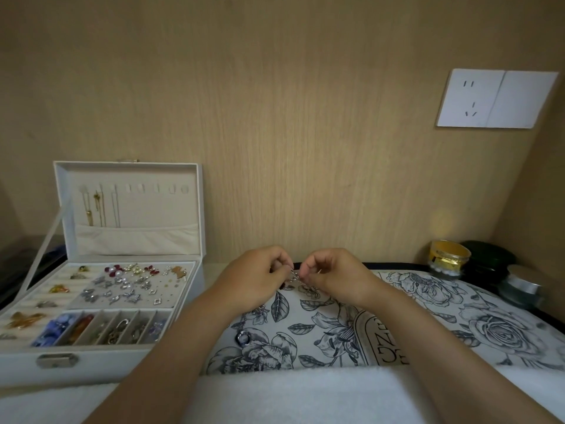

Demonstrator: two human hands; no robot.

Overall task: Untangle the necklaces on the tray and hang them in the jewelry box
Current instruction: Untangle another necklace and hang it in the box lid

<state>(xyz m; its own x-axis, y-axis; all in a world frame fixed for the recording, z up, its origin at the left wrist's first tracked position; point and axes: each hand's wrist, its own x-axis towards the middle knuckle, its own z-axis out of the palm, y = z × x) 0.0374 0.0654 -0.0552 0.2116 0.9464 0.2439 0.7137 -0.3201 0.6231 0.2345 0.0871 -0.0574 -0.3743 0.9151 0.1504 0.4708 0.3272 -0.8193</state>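
A thin silver necklace chain (pixel 296 276) is pinched between my left hand (pixel 260 278) and my right hand (pixel 331 275), both held close together above the far edge of the floral-print tray (pixel 412 319). A round blue pendant (pixel 243 338) lies on the tray near my left forearm; whether it belongs to the held chain is unclear. The white jewelry box (pixel 101 367) stands open at the left. Its raised lid (pixel 189 209) carries a row of hooks, and three gold necklaces (pixel 99 208) hang from the leftmost ones.
The box's lower tray holds several earrings, rings and beads in compartments. A gold jar (pixel 448 254), a dark round container (pixel 489 258) and a silver-lidded jar (pixel 522 284) stand at the right rear corner. A white wall socket (pixel 495 99) is above them. White cloth (pixel 290 393) lies in front.
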